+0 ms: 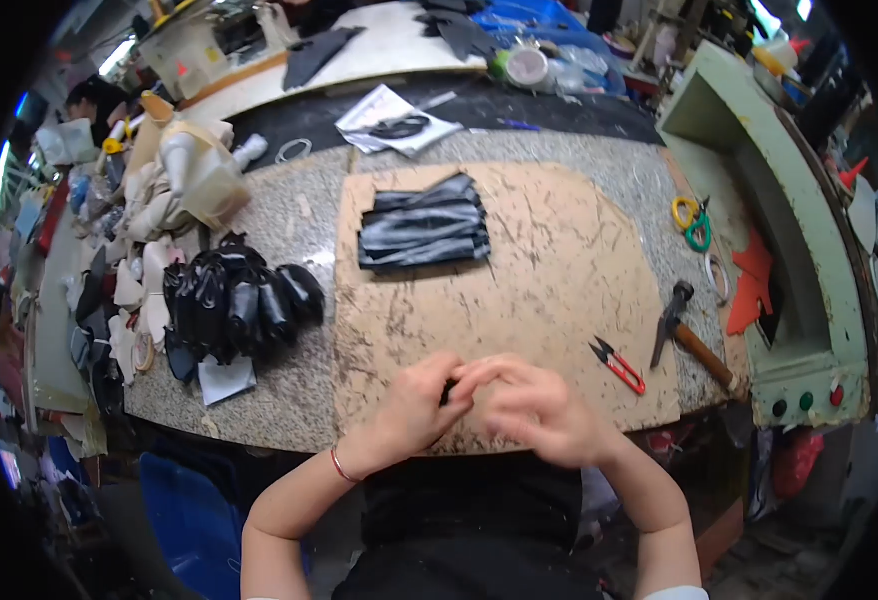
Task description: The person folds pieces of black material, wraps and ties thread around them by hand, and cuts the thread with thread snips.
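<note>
Near the front edge of the tan cutting board [559, 290], my left hand [409, 408] is closed, with a small black piece [448, 391] showing between thumb and fingers. What kind of piece it is, I cannot make out. My right hand [549, 415] meets it from the right, its upper fingers reaching the left fingertips. Its lower fingers are curled and smeared by motion, so any hold is hidden. Beyond both hands lies a stack of flat black strips [424, 225]. To the left, a pile of shiny black rolled or folded pieces [244, 305] rests on the speckled tabletop [294, 400].
Red-handled thread snips [619, 367] and a wooden-handled hammer [699, 350] lie at the right. Scissors [696, 225] with yellow and green handles sit behind them, beside a green metal housing [819, 270]. White papers [394, 120] lie at the back. Pale scraps [154, 270] crowd the left.
</note>
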A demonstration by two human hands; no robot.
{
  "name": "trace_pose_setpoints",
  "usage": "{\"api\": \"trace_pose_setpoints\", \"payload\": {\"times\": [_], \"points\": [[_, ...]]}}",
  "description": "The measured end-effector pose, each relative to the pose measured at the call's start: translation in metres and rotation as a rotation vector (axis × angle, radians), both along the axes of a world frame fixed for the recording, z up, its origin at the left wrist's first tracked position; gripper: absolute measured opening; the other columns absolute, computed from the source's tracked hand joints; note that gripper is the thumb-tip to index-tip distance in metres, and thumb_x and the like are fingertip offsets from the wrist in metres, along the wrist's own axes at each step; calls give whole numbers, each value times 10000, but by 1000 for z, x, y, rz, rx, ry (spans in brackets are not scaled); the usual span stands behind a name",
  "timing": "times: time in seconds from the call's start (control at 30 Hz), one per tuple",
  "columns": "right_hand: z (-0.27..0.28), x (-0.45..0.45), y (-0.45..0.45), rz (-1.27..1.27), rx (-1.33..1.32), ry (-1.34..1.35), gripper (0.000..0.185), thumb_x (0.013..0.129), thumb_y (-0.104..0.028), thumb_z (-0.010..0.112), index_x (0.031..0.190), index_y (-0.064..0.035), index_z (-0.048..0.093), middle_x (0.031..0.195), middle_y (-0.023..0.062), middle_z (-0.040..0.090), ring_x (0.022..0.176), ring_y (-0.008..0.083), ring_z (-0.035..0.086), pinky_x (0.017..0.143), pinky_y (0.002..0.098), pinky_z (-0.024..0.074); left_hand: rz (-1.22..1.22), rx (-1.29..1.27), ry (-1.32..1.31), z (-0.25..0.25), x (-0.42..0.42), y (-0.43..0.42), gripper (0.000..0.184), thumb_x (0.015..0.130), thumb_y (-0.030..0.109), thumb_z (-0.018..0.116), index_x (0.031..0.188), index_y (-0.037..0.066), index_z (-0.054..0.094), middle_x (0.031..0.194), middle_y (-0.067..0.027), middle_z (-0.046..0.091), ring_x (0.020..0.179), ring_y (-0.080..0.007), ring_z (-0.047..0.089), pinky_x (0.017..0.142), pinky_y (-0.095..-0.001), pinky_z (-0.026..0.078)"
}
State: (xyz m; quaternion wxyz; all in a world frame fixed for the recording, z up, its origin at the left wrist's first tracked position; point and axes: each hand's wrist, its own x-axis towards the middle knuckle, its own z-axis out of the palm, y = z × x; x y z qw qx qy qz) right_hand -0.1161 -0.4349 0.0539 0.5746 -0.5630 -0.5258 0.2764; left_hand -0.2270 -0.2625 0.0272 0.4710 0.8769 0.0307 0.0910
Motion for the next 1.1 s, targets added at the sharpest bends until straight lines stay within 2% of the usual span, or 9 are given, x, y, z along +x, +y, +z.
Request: {"api": "trace_pose_setpoints", "payload": {"times": [0.07, 0.1, 0.13, 0.23, 0.3, 0.4, 0.57, 0.7, 1.1], "points": [[-21, -2, -2, 33, 109, 306, 223, 1005, -145, 532, 824, -23, 580, 873, 54, 580, 878, 186, 539, 816, 359, 443, 49, 73, -59, -9, 6, -5, 142, 844, 95, 673, 901, 5, 579, 818, -207, 596, 764, -413, 597, 647, -432, 486], [-34, -1, -3, 57, 149, 485, 246, 1020, -152, 520, 819, -20, 571, 872, 40, 570, 865, 168, 527, 812, 352, 441, 69, 67, -75, -13, 10, -8, 113, 889, 98, 651, 894, 12, 578, 774, -150, 614, 682, -322, 620, 600, -370, 483], [-51, -6, -7, -58, 121, 627, 285, 1031, -205, 526, 801, -50, 590, 810, 40, 598, 871, 204, 552, 962, 421, 418, 105, -305, 19, -24, 11, -9, 100, 905, 98, 640, 897, 16, 582, 766, -118, 615, 659, -272, 611, 588, -338, 475], [-65, -7, -18, -196, 36, 388, 181, 987, -154, 577, 867, -22, 608, 838, 71, 614, 906, 239, 559, 961, 409, 431, 149, -1342, 281, -44, 18, -14, 104, 977, 122, 601, 927, 31, 611, 756, 11, 598, 593, -67, 531, 561, -209, 430], [-63, 4, -31, -228, -18, 113, 117, 951, -121, 616, 922, -9, 626, 884, 97, 628, 950, 265, 573, 948, 402, 442, 298, -1333, 261, -45, 23, -23, 132, 991, 152, 596, 955, 27, 620, 762, 7, 600, 595, -65, 522, 571, -208, 437], [-33, 14, -63, -727, -289, -658, 151, 862, -46, 665, 1003, 2, 648, 1001, 130, 639, 1037, 295, 581, 868, 431, 454, 370, -1236, 180, -50, 9, -2, 183, 1019, 169, 568, 1091, 9, 622, 891, -8, 614, 771, -62, 559, 691, -194, 460], [-72, 31, -103, -897, -485, -859, 141, 874, -21, 649, 1014, -5, 656, 899, 130, 610, 812, 328, 598, 720, 397, 479, 295, -1115, 177, -32, -21, 13, 306, 987, 88, 595, 1269, -30, 571, 1053, -24, 595, 977, -66, 542, 877, -211, 447], [-45, -2, -47, -648, -344, -220, 154, 902, -25, 632, 1053, 8, 632, 887, 150, 612, 727, 309, 643, 613, 353, 513, 335, -969, 80, -34, -26, 4, 525, 880, -48, 688, 1364, -36, 485, 1061, -31, 576, 981, -77, 577, 892, -214, 487], [-19, -19, 39, -296, -436, -893, 196, 761, -122, 710, 866, -45, 564, 838, 91, 582, 739, 230, 680, 573, 339, 527, 415, -697, 66, -36, -33, 7, 749, 733, -109, 812, 1384, 9, 462, 888, -9, 558, 763, -28, 544, 680, -165, 485]]}}
